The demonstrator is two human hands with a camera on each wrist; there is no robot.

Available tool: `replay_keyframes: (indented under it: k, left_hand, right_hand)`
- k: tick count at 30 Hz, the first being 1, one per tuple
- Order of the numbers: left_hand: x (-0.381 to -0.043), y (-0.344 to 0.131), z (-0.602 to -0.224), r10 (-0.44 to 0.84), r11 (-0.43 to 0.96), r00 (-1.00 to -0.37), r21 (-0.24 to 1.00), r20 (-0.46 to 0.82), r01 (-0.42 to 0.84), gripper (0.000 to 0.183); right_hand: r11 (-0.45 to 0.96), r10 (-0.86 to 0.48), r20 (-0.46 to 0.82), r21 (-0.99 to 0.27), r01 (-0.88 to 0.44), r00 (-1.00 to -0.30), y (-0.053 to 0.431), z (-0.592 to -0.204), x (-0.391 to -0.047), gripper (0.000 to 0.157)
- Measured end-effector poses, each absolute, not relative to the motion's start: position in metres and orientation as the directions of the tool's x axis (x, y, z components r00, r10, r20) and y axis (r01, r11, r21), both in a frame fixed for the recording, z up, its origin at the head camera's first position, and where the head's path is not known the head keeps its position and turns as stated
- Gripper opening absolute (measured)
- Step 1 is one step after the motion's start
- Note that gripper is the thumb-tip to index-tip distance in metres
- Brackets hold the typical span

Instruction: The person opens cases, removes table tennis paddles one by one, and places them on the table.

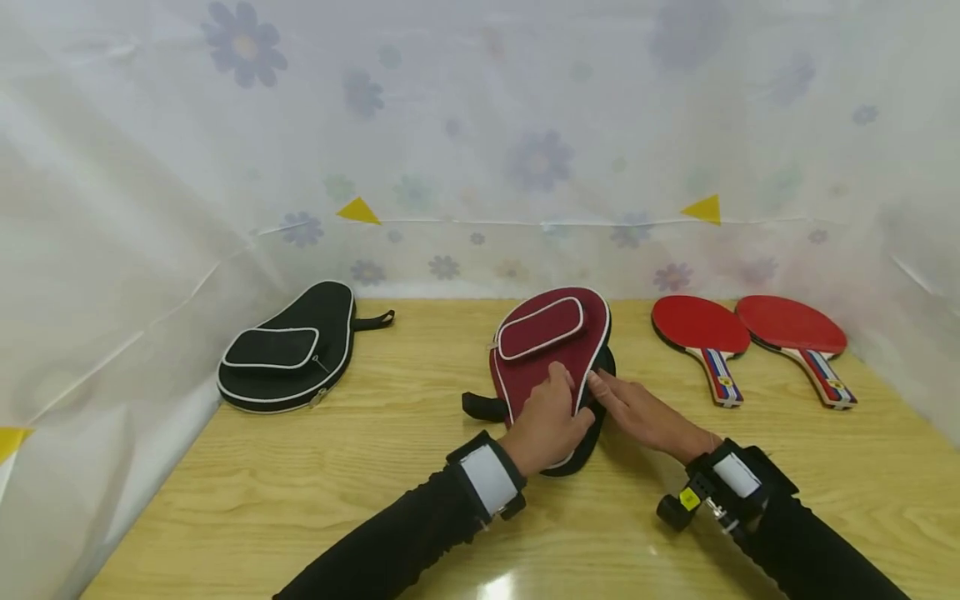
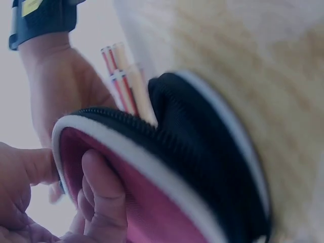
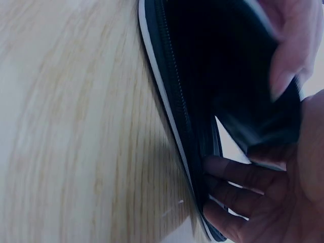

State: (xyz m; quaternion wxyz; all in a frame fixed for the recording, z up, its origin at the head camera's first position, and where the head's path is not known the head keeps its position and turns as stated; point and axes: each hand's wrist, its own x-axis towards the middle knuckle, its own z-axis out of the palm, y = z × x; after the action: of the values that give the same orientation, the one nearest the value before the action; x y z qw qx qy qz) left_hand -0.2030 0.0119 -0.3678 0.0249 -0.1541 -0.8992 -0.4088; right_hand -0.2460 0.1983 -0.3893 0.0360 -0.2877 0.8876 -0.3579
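One wine-red fabric case point(image 1: 532, 333), paddle-shaped with white piping, lies mid-tabletop point(image 1: 262, 492), long axis running twelve to six o'clock, rounded end at twelve. The left hand point(image 1: 543, 429) has its grip clamped on the lifted flap point(image 2: 147, 182); the right hand point(image 1: 648, 417), grip apart, touches the toothed zip opening point(image 3: 173, 66). Two flat red paddles point(image 1: 701, 323) lie toward three o'clock, a black case point(image 1: 288, 348) toward nine.

Case point(image 1: 534, 357) between other case point(image 1: 309, 313) and paddles point(image 1: 701, 325)
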Motion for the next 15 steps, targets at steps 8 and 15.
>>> replay_keyframes:
  k: [8,15]
  left_hand:
    - [-0.204,0.01,-0.379,0.358,0.645,-0.924,0.68,0.135,0.349,0.03]
    - [-0.203,-0.011,-0.371,0.462,0.709,-0.884,0.572,0.063,0.412,0.017]
  right_hand:
    - [0.649,-0.446,0.087,-0.653,-0.389,-0.891,0.189,-0.388,-0.246,0.037]
    - [0.733,-0.379,0.139,-0.557,-0.389,-0.915,0.182,-0.389,-0.244,0.044]
